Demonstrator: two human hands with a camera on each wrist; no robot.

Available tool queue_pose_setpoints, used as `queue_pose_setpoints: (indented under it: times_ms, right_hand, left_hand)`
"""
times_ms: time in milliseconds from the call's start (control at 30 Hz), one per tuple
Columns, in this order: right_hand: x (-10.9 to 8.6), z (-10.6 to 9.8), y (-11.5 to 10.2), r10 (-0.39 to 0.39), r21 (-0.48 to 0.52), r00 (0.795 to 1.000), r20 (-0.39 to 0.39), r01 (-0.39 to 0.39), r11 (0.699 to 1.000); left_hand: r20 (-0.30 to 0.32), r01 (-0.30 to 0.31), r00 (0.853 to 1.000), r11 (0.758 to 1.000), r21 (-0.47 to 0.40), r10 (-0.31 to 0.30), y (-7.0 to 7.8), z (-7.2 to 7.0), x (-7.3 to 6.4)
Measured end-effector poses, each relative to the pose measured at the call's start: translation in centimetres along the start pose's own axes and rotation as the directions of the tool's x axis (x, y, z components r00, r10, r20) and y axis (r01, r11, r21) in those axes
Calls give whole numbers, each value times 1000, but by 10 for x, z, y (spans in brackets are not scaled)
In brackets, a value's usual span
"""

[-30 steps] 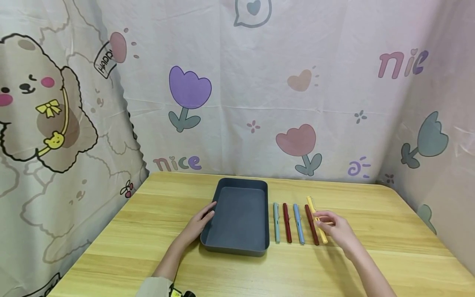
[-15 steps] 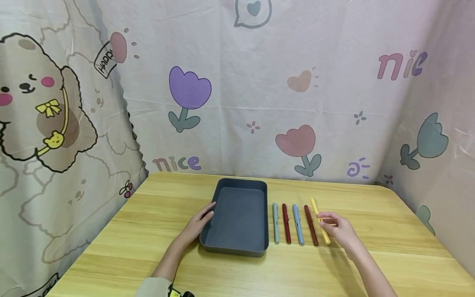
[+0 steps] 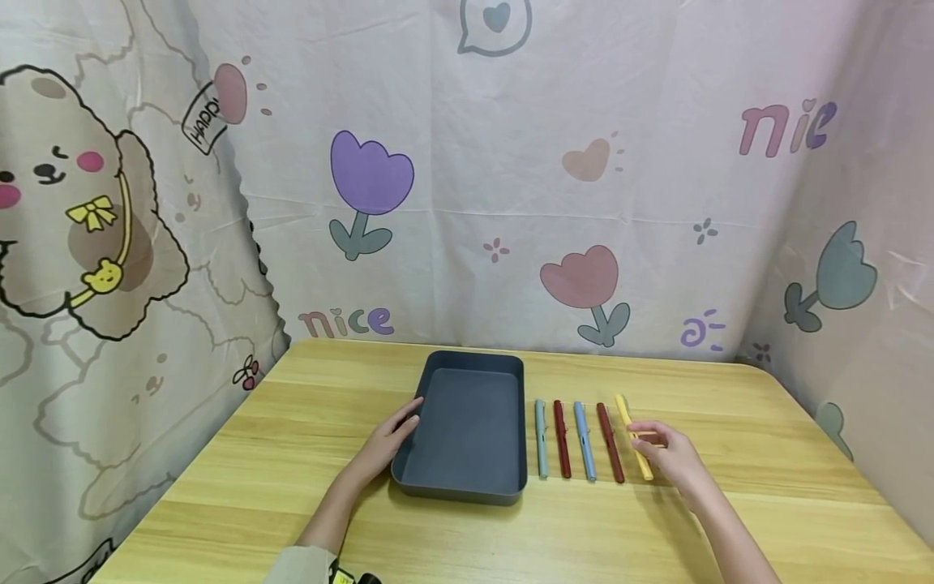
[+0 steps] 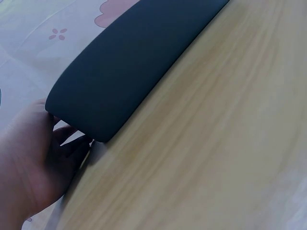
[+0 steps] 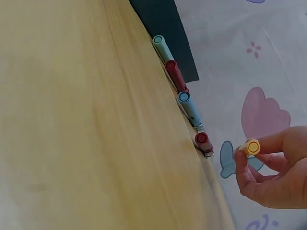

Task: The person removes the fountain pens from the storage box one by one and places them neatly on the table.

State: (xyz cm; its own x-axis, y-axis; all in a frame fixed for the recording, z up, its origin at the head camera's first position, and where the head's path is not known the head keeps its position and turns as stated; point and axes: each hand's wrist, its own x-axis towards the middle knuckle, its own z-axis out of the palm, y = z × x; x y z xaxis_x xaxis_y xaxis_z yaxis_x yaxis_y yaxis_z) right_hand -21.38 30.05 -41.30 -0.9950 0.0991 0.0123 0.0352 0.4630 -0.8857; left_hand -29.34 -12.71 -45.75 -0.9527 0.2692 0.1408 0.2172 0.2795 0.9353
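My right hand (image 3: 670,458) pinches a yellow pen (image 3: 642,464) between thumb and fingers, at the right end of a row of pens. In the right wrist view the yellow pen (image 5: 253,147) shows end-on, raised off the tabletop's line. Left of it lie a dark red pen (image 3: 610,444), a blue pen (image 3: 585,442), another red pen (image 3: 562,440) and a pale green pen (image 3: 541,440), side by side. My left hand (image 3: 383,446) holds the left wall of a dark grey tray (image 3: 467,492), thumb at the rim; some fingers are hidden behind the wall.
The tray stands left of the pens on a light wooden table (image 3: 467,543). Behind and at both sides hangs a printed cloth (image 3: 452,146) with flowers and a cartoon animal. A yellow-and-black object (image 3: 349,577) shows at my left sleeve (image 3: 302,564).
My right hand has moved a little to the right with the yellow pen, opening a gap between it and the dark red pen. The left hand and tray have stayed in place.
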Motion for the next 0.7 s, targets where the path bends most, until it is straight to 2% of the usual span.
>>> queue_pose_setpoints:
  times_ms: [333,700]
  right_hand:
    - [3,-3,9,14,-13,1000,3,-14,1000]
    - [6,-3,18,38,0,999,5,-38,999]
  left_hand:
    - [-19,-19,1000,999,34,20,-2,1,-2]
    - [-20,-3,1000,1000,26,4,-2,0,-2]
